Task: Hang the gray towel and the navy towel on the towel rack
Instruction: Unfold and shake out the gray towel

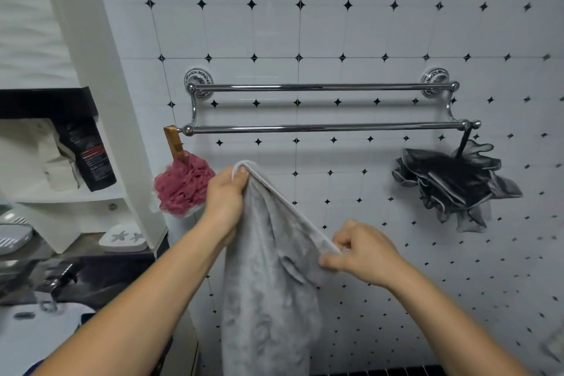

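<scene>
The gray towel (268, 284) hangs down in front of me, below the chrome double-bar towel rack (323, 127) on the tiled wall. My left hand (225, 195) pinches one top corner of the towel, raised just under the lower bar's left end. Lower and to the right, my right hand (363, 253) pinches the towel's white-trimmed top edge. That edge slopes down from left to right between my hands. Both bars of the rack are bare. The navy towel is not in view.
A pink bath pouf (183, 186) hangs from the rack's left end and a black-gray pouf (451, 183) from its right end. To the left stands a white shelf unit (91, 76) with a dark bottle (88, 156), a soap dish (123, 236), and a sink with faucet (52, 293) below.
</scene>
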A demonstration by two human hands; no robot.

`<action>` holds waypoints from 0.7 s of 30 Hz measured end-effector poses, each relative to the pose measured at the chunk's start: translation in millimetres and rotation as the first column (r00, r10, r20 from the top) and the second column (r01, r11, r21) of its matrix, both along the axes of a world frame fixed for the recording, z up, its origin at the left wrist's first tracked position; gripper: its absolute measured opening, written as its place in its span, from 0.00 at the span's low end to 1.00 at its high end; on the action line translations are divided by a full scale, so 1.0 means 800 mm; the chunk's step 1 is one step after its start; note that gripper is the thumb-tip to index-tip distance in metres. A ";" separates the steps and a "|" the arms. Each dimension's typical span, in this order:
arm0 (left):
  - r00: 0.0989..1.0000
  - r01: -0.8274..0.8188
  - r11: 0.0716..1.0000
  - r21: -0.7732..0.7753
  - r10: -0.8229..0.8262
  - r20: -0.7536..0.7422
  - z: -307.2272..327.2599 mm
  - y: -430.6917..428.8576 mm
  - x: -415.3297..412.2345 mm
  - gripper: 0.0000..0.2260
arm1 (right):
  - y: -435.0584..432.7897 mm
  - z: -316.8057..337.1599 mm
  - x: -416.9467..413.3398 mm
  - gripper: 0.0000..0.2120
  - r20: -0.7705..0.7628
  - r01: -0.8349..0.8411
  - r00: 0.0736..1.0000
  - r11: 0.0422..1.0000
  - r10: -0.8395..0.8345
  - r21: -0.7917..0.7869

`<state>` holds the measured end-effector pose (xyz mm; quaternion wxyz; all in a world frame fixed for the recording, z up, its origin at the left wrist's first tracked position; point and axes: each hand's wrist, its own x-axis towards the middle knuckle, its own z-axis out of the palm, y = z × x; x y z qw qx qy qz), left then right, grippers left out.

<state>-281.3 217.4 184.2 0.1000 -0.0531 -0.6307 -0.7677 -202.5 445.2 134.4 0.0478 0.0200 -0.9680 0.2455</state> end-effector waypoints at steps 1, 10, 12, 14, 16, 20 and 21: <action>1.000 0.010 1.000 -0.001 -0.010 -0.002 0.001 -0.003 -0.003 0.12 | -0.001 -0.004 0.004 0.13 -0.035 -0.126 0.991 0.991 0.127 0.034; 0.999 0.012 0.999 -0.047 -0.013 -0.035 0.010 -0.041 -0.025 0.12 | -0.008 -0.058 0.023 0.12 0.285 -0.424 0.877 0.902 0.387 0.081; 0.996 -0.002 0.991 -0.131 -0.010 -0.089 0.004 -0.052 -0.028 0.14 | 0.008 -0.059 0.016 0.08 0.272 -0.385 0.907 0.897 0.322 0.219; 0.991 -0.048 0.974 -0.222 0.018 -0.135 -0.004 -0.069 -0.031 0.16 | 0.034 -0.048 0.004 0.11 0.173 -0.250 0.964 0.906 0.201 0.342; 0.987 -0.089 0.943 -0.322 0.039 -0.158 -0.015 -0.088 -0.035 0.13 | 0.061 -0.029 -0.009 0.09 0.044 -0.075 0.997 0.881 0.061 0.467; 0.981 -0.111 0.881 -0.461 0.024 -0.190 -0.030 -0.115 -0.037 0.11 | 0.086 0.007 -0.030 0.17 -0.097 0.106 0.994 0.749 -0.057 0.654; 0.976 -0.132 0.862 -0.490 0.027 -0.215 -0.030 -0.119 -0.036 0.12 | 0.088 0.014 -0.031 0.17 -0.120 0.135 0.990 0.733 -0.074 0.666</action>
